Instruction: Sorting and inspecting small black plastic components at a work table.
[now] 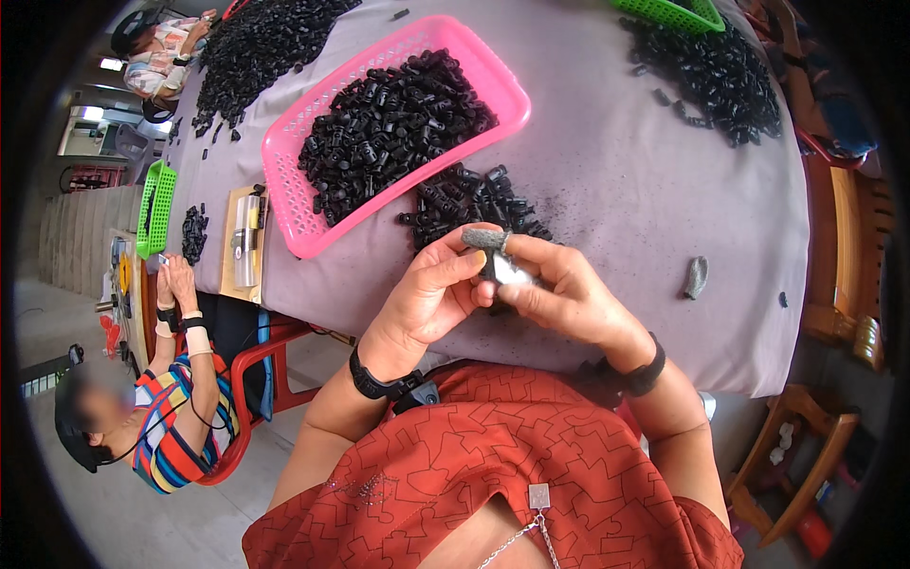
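The table [607, 190], draped in a grey cloth, is carrying everything, and the pink basket [294, 204] at its middle serves as the landmark. The basket is lying at a slant, heaped with small black plastic parts [389, 119]. Just beside its near long wall a loose pile of the same parts [464, 204] is spreading over the cloth, and larger heaps are lying beyond the basket to the far left [256, 43] and far right [711, 71].

Nearer than the basket, past that loose pile, both hands are meeting over the table edge. The left hand [427, 294] is curling closed, its thumb and fingers pinching a small black piece [493, 270]; the right hand [559, 294] is closing on the same piece from the other side, a grey cloth sleeve [485, 237] covering one fingertip. By my reading the person is fitting or checking one part taken from the loose pile; the next move would call for a steady pinch and a clean alignment of the tiny pieces.

Right of the basket, well apart, a spare grey finger sleeve [697, 277] is lying on the cloth.

The held piece is mostly hidden by fingers, so its shape is hard to tell; a pale glint beside it is unclear. A green basket [678, 11] is being cut off at the top edge.
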`<state>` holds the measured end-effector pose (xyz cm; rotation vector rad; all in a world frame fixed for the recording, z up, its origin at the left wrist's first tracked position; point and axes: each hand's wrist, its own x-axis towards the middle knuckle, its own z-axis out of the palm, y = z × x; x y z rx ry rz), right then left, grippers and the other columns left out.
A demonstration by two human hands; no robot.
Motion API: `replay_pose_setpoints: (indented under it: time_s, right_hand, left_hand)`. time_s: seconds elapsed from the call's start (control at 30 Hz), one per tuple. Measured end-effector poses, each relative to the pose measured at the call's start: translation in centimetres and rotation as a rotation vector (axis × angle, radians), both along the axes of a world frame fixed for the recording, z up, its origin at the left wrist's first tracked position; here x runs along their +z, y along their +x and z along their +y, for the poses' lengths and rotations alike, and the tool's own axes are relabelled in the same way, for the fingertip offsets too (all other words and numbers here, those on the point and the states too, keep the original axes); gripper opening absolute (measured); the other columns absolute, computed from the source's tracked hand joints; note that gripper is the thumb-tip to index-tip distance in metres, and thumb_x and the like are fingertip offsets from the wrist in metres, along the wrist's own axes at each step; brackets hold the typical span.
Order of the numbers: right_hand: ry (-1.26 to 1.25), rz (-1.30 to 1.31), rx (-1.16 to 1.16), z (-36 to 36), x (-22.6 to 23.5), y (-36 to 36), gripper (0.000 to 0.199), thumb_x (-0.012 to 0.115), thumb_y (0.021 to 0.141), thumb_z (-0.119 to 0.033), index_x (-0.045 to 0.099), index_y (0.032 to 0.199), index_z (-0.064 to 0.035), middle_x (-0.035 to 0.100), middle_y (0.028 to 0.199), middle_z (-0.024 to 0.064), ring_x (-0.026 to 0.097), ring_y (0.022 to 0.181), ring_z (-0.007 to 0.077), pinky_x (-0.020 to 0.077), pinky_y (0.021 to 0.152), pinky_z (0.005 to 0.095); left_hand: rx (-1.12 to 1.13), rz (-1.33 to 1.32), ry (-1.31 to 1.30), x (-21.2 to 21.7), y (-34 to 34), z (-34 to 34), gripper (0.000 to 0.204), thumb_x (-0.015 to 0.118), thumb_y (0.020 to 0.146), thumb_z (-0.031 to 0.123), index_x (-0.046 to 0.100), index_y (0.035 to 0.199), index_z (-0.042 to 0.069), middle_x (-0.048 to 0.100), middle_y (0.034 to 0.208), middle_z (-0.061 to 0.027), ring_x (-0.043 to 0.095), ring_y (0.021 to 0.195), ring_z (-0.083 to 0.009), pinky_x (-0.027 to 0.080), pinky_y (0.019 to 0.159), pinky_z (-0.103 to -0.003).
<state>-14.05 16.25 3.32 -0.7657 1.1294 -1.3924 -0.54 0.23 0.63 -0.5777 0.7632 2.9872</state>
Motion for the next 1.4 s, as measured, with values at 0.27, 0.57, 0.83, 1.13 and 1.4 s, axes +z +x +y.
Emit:
replay_pose_setpoints:
  time_s: [0.27,0.57,0.83,1.13,1.4]
  right_hand:
    - [-0.049,-0.067,-0.333,-0.3,-1.1,0.0,0.033,0.058,0.096,-0.015,0.055,0.125,0.0008,0.052,0.069,-0.0056,0.042,0.054,0.0018,0.0326,0.047,0.0183]
    - [-0.04,-0.032,-0.338,-0.5,-1.3,0.0,0.028,0.058,0.096,-0.016,0.057,0.118,0.0011,0.05,0.065,-0.0051,0.041,0.052,0.0024,0.0316,0.046,0.0198]
    - [-0.038,-0.041,-0.318,-0.5,-1.2,0.0,0.028,0.057,0.096,-0.014,0.057,0.119,0.0013,0.051,0.069,-0.0046,0.042,0.053,0.0025,0.0316,0.047,0.0199]
    - [-0.015,-0.038,-0.313,-0.4,-1.4,0.1,0.025,0.059,0.095,-0.014,0.057,0.115,0.0016,0.051,0.071,-0.0041,0.042,0.055,0.0024,0.0325,0.047,0.0197]
    - [-0.005,-0.027,-0.269,-0.4,-0.7,0.0,0.027,0.059,0.095,-0.016,0.056,0.116,0.0019,0.052,0.073,-0.0041,0.043,0.056,0.0024,0.0338,0.049,0.0195]
  left_hand:
    - [0.083,0.033,-0.264,1.7,0.2,-1.1,0.034,0.061,0.093,0.012,0.055,0.125,0.0,0.062,0.099,-0.0068,0.061,0.079,-0.0135,0.052,0.068,-0.024]
    - [0.14,0.107,-0.214,1.7,0.8,-2.1,0.023,0.064,0.092,0.011,0.061,0.114,0.003,0.065,0.097,-0.0083,0.063,0.077,-0.014,0.055,0.067,-0.024]
    - [0.123,0.113,-0.245,2.0,1.0,-2.3,0.03,0.066,0.089,0.006,0.06,0.118,0.002,0.065,0.101,-0.0096,0.065,0.08,-0.0148,0.057,0.071,-0.025]
    - [0.065,0.005,-0.367,3.0,0.9,-1.3,0.039,0.065,0.086,0.0,0.057,0.124,0.0,0.062,0.108,-0.0127,0.064,0.082,-0.0161,0.056,0.071,-0.024]
    - [0.027,-0.042,-0.494,2.7,1.1,-1.1,0.036,0.067,0.087,0.003,0.059,0.121,0.0,0.063,0.1,-0.0084,0.062,0.075,-0.0121,0.053,0.066,-0.023]
